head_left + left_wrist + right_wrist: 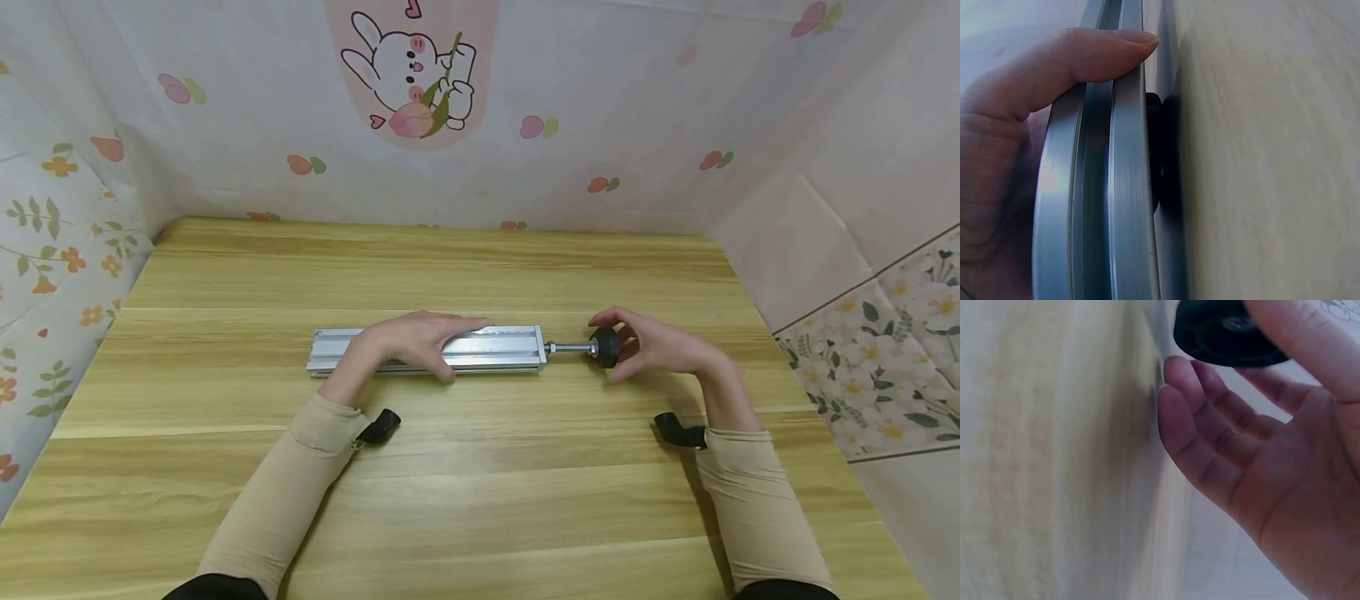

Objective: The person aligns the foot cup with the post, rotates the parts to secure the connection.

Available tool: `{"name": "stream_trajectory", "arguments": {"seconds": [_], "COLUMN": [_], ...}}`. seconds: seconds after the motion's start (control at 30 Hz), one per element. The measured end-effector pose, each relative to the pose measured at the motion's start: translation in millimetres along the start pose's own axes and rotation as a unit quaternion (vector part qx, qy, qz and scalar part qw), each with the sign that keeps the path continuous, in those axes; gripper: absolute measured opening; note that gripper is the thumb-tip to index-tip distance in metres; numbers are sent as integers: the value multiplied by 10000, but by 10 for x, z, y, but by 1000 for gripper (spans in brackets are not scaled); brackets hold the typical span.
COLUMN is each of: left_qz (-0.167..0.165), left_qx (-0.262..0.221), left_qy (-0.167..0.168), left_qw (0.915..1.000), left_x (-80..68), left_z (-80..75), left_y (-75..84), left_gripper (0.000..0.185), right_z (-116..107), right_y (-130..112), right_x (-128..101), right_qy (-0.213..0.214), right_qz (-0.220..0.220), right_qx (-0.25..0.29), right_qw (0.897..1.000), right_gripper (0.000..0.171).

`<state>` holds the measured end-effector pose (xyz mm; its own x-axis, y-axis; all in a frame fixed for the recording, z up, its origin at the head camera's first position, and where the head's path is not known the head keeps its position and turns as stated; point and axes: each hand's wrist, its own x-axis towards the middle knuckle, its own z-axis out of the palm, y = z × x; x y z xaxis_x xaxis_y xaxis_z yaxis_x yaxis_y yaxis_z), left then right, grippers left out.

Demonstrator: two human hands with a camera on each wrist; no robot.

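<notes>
A silver aluminium profile lies lengthwise across the table. My left hand grips it near the middle, thumb over the near side and fingers on the far side. In the left wrist view the thumb crosses its grooved face. From the profile's right end plate sticks a threaded rod with a nut, ending in a round black levelling foot. Curled around that foot are the fingers of my right hand, thumb on the near side. The right wrist view shows the foot's underside with the thumb overlapping it.
The wood-grain table reaches a patterned cloth at the back, with more cloth on both sides. Small black wrist cameras poke out of the beige sleeves, low over the tabletop.
</notes>
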<state>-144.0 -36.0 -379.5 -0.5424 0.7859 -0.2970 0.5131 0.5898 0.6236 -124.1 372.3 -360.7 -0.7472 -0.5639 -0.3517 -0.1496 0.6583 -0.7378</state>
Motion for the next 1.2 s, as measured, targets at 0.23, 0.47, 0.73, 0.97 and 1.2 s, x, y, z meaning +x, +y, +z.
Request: {"name": "stream_trajectory", "arguments": {"seconds": [0.23, 0.47, 0.73, 0.97, 1.2], "left_qz": [9, -4, -13, -24, -52], "left_qx": [7, 29, 56, 19, 2], "left_qy": [9, -11, 16, -3, 8], "left_qw": [10000, 10000, 10000, 10000, 10000], "left_x": [3, 10, 14, 7, 2], "left_z": [6, 2, 0, -1, -5], "left_y": [3, 0, -10, -5, 3], "left_gripper": [101, 101, 102, 103, 103], "right_z": [47, 19, -32, -49, -75], "right_y": [-20, -32, -30, 1, 27], "right_x": [36, -11, -61, -79, -95], "right_qy": [103, 216, 155, 100, -39], "right_qz": [144, 213, 168, 134, 260], "right_qx": [-38, 58, -123, -355, -324], "right_qw": [9998, 9995, 9997, 9992, 9991], "right_gripper": [74, 69, 53, 47, 43]}}
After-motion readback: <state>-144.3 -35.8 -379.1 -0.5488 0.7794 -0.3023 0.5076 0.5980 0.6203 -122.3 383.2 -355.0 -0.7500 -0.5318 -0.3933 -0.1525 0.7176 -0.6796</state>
